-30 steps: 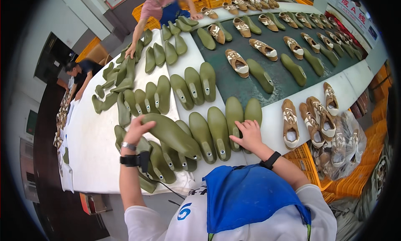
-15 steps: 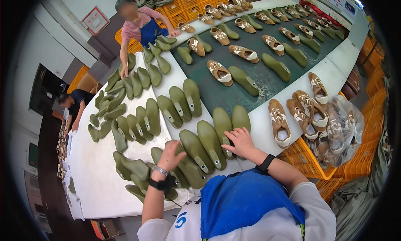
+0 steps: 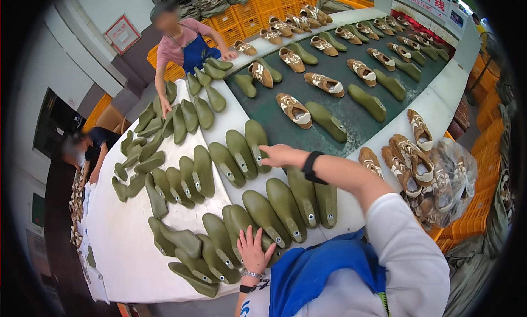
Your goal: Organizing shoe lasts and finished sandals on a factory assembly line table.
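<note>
A: Item one, right hand. Position?

B: Half a second earlier it lay on the near lasts by the counter edge. It had since reached farther, fingers spread wide, palm down, touching the last at the right end of the middle group of three. Nothing was gripped.

A: Item two, left hand.

B: A second ago it was up on a long last at the near left. It had dropped back toward the body and rested flat, fingers splayed, on the near row of lasts. It held nothing; it only pressed on the heel ends.

A: Stock on the counter?

B: Green lasts in clusters: near row under the left hand, middle three under the right, more fanned out to the left and far left. None appeared to have shifted between views, though the camera itself moved.

A: Meaning for the work?

B: My reading: sorting or pairing of lasts was under way, attention passing from the near row to the middle group. No last had yet been lifted.

A: Other entries?

B: Green belt to the far right carrying tan shoes beside single lasts. A clear bag of shoes at the right. A person in a blue apron at the far end, hands on the counter.
</note>
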The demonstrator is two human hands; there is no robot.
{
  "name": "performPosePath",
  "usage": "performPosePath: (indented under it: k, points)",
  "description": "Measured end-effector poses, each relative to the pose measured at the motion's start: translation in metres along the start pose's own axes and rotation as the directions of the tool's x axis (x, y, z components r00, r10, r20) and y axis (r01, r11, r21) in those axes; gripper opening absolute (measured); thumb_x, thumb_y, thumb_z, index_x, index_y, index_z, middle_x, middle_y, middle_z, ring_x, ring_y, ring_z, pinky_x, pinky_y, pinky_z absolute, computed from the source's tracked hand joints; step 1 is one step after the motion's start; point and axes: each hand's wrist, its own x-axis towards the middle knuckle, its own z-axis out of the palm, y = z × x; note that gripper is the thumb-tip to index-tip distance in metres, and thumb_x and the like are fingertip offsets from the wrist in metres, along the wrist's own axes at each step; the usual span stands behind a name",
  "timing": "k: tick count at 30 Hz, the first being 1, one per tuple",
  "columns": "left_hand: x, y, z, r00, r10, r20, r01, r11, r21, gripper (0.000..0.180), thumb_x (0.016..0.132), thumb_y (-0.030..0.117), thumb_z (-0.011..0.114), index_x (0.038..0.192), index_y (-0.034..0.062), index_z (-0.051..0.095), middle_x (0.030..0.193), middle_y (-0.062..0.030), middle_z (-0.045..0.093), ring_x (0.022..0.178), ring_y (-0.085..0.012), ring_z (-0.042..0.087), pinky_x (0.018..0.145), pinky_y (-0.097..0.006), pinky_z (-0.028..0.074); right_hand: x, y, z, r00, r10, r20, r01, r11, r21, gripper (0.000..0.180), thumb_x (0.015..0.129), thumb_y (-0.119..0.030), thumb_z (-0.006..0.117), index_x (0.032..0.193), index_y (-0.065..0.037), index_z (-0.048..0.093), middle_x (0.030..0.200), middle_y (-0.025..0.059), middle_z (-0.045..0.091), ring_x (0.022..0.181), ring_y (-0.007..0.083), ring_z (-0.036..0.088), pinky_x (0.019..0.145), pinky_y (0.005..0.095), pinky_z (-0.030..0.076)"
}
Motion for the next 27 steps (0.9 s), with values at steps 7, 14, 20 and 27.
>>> performPosePath:
  k: [7,14,20,27]
  points:
    - [-0.003,-0.001,0.000,1.000,-0.026,-0.005,0.026,0.999,0.022,0.061,0.069,0.041,0.067,0.119,0.0104,0.052,0.132,-0.0144,0.040,0.123,-0.0409,0.032,0.100,-0.050,0.025,0.051,-0.023,0.042,0.992,0.085,-0.092,-0.097,0.986,-0.135,0.058,0.081,-0.016,0.047,0.137,-0.018,0.031,0.098,0.0162,0.063,0.091,0.0288,0.061,0.077,0.0395,0.048]
    - [0.002,-0.001,0.001,1.000,-0.009,0.012,0.009,1.000,-0.006,0.059,0.069,0.038,0.067,0.118,0.0087,0.051,0.132,-0.0164,0.038,0.125,-0.0419,0.029,0.099,-0.051,0.025,0.037,0.052,0.011,0.992,0.081,-0.095,-0.098,0.977,-0.192,0.058,0.079,-0.012,0.046,0.134,-0.024,0.035,0.100,0.0166,0.062,0.093,0.0307,0.061,0.079,0.0393,0.047]
    - [-0.001,-0.002,0.003,1.000,-0.011,-0.015,0.011,1.000,-0.002,0.057,0.069,0.035,0.067,0.117,0.0082,0.052,0.132,-0.0168,0.038,0.125,-0.0425,0.028,0.098,-0.051,0.027,0.013,0.071,0.021,0.988,0.153,0.007,-0.149,0.970,-0.191,0.055,0.078,-0.011,0.050,0.130,-0.024,0.040,0.103,0.0140,0.062,0.097,0.0298,0.059,0.083,0.0382,0.046]
    - [-0.003,-0.002,0.006,0.999,0.009,-0.033,-0.010,1.000,-0.015,0.056,0.069,0.034,0.067,0.117,0.0079,0.052,0.132,-0.0160,0.038,0.125,-0.0425,0.029,0.099,-0.050,0.028,0.006,0.079,0.013,0.986,0.131,0.100,-0.103,0.963,-0.250,0.053,0.081,-0.014,0.050,0.131,-0.024,0.038,0.109,0.0127,0.060,0.101,0.0291,0.057,0.086,0.0375,0.045]
